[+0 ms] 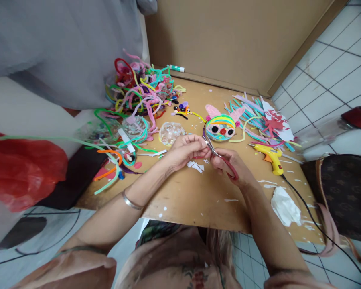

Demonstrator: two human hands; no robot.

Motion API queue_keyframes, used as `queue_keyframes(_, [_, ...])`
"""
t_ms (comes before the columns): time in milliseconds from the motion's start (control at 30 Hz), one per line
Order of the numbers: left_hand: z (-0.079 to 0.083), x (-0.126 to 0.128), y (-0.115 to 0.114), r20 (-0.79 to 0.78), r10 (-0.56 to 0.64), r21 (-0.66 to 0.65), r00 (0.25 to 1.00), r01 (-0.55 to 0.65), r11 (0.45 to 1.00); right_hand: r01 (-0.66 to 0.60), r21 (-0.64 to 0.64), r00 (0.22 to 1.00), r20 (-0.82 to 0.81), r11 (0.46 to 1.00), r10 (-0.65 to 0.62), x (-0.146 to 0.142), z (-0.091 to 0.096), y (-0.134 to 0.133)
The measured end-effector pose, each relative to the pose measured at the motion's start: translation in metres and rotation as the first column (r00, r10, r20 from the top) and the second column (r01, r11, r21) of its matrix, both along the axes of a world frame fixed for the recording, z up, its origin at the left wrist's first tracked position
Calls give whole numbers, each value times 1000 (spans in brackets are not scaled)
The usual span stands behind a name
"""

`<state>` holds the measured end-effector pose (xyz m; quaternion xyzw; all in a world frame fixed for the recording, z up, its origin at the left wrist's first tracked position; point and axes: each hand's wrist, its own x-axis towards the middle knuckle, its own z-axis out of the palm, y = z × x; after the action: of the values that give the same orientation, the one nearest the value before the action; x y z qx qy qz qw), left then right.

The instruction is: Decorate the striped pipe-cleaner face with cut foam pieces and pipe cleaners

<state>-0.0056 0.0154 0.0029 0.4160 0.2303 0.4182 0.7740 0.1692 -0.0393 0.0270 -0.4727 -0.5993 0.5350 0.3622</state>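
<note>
My right hand [224, 162] is closed around the red handles of a pair of scissors [230, 167], whose metal blades point up and left toward my left fingertips. My left hand [191, 150] pinches a small white piece [205, 143], probably paper, right at the blades. White paper scraps [196, 166] lie on the table just below both hands. Beyond the scissors sits a round decorated face [221, 127] with pink ears, black eyes, a red nose and coloured bands. A clear, textured round piece [171, 133] lies behind my left hand.
A tangled heap of coloured pipe cleaners [141, 90] fills the back left, near a glue stick [177, 68]. To the right are straight pipe cleaners [249, 110], a yellow glue gun [269, 156] with a trailing black cord, crumpled tissue [285, 206] and a brown bag [343, 196].
</note>
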Motion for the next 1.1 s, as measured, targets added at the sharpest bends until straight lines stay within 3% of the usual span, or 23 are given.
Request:
queue_keyframes(567, [-2,-1,2,-85,26,13,996,-25,1000,23,-43,998,62,999,-20,0,4,-1])
queue_keyframes(1100, [4,-1,0,-92,47,-1,995,-47,999,-4,-1,999,48,1000,4,-1,2,1])
